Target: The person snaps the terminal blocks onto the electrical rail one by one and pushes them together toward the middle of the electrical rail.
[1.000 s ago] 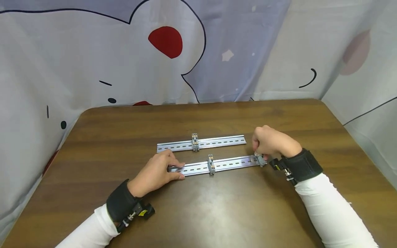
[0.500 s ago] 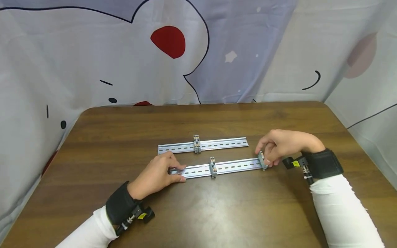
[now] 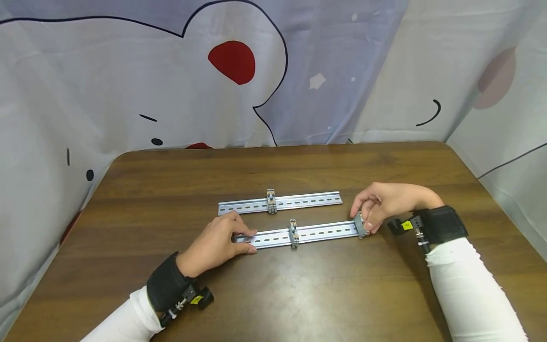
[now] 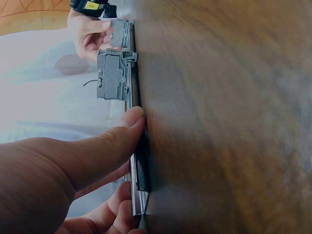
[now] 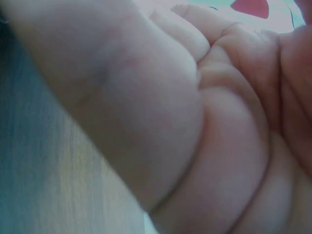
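A slotted metal DIN rail [image 3: 322, 232] lies on the table, nearer to me than a second one. My left hand [image 3: 219, 241] grips its left end, thumb on the near edge and fingers on the far edge. Midway along it sits a grey terminal block [image 3: 293, 233], seen side-on as a terminal block [image 4: 113, 74] in the left wrist view. At the right end, my right hand [image 3: 380, 205] pinches another grey terminal block [image 3: 360, 225] between thumb and fingers, upright on the rail. In the right wrist view the palm [image 5: 146, 107] hides the block.
Behind, a second DIN rail [image 3: 307, 201] lies roughly parallel, with terminal blocks [image 3: 271, 201] clipped near its middle. The wooden table [image 3: 273, 294] runs back to a printed cloth [image 3: 342, 71] hanging behind it.
My right hand has turned and shifted right, so its fingers now show around the terminal block, which stands more upright at the rail's right end. The left hand keeps its grip.
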### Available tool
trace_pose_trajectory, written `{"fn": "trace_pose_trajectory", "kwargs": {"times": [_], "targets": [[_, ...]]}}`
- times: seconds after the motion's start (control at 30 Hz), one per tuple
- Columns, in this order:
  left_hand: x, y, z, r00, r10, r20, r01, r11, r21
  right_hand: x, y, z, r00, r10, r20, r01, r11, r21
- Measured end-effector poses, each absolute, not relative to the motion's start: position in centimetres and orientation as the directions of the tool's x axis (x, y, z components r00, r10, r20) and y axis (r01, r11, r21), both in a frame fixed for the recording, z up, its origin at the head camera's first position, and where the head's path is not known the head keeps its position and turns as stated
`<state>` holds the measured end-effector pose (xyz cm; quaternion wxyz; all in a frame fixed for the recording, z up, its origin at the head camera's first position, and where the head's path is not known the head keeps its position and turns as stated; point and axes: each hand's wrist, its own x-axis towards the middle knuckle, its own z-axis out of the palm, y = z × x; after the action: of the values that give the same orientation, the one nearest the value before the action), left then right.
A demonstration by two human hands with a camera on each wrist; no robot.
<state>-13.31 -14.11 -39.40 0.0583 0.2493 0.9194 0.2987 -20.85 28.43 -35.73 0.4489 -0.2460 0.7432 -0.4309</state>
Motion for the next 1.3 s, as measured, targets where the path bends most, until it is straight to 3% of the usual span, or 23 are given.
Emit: {"fn": "trace_pose_trajectory", "kwargs": {"times": [0.83,1.1,1.3], "targets": [[-13.3,-14.0,-39.5,-0.872,0.486,0.062,0.432,0.702,0.566,-19.6,22.8,-36.2,-0.533,-0.759,-0.374,-0.046,0.467,-0.883],[-13.3,-14.1,-39.4,-0.871,0.488,0.060,0.430,0.698,0.573,-18.9,20.2,-36.6,-0.572,-0.765,-0.296,-0.176,0.467,-0.867],[-13.2,-14.2,-39.4,-0.863,0.501,0.070,0.446,0.688,0.573,-18.4,18.7,-37.2,-0.587,-0.761,-0.275,-0.129,0.424,-0.897]]}}
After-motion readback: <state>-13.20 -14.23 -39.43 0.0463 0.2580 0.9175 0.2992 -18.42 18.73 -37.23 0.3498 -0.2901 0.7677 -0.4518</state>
